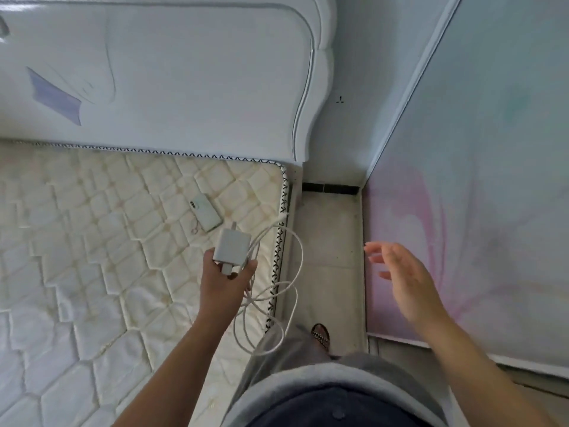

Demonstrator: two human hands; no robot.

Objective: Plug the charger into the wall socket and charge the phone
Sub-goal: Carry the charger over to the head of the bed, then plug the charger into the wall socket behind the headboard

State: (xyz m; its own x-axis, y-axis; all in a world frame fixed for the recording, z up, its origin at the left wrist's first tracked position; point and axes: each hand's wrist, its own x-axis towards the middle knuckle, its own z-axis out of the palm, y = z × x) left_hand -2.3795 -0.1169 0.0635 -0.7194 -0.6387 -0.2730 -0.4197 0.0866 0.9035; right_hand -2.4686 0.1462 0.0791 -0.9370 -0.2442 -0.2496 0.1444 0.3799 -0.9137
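The left hand [226, 277] is gripping a white charger block [231, 246] by its lower end, holding it above the bare quilted mattress [92, 241] near the mattress's right edge. The block's plug end is pointing up and away from the person. A white cable [277, 291] is leaving the block at the hand and hanging in several loose loops over the right edge of the mattress, some of it draping down past the patterned piping toward the person's grey trousers.

A white phone [205, 212] is lying face down on the mattress close to its upper right corner, just beyond the charger and apart from it (its camera cluster is showing at the end toward the headboard). No cable is reaching it.

The right hand [400, 278] is hanging empty in the air with its fingers spread and relaxed, over the narrow strip of floor [329, 238] between the bed and the pastel panel [462, 211] on the right. A white padded headboard [169, 81] is standing along the mattress's far edge. One sandalled foot [321, 335] is resting on the floor strip beside the bed.
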